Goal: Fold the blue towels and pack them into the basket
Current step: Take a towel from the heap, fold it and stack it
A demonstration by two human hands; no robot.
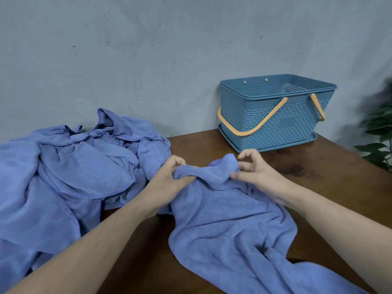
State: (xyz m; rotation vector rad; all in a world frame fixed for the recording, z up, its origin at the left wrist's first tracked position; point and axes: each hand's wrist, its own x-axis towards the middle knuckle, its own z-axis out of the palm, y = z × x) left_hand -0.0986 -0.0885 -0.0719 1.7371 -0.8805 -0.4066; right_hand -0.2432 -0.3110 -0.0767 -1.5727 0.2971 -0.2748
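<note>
Both hands work one crumpled blue terry-cloth towel [229,219] lying mid-counter, its far end bunched up between them & its near end trailing off the front edge. Left hand [167,179] grips the bunched fold, fingers curled round the cloth. Right hand [257,172] sits at the other side of the bunch, thumb & forefinger bent; looks like it pinches the fabric, though the contact point is hard to see. Hands are close, w/ only the raised fold between.

Loose heap of more blue towels [70,170] covers the left part of the dark brown wooden counter [331,187], just beside the held towel. Blue woven-pattern plastic basket [273,122] w/ two orange handles stands upright at the far right, against the grey wall [148,49]. Green leafy plant [379,145] at right edge.
</note>
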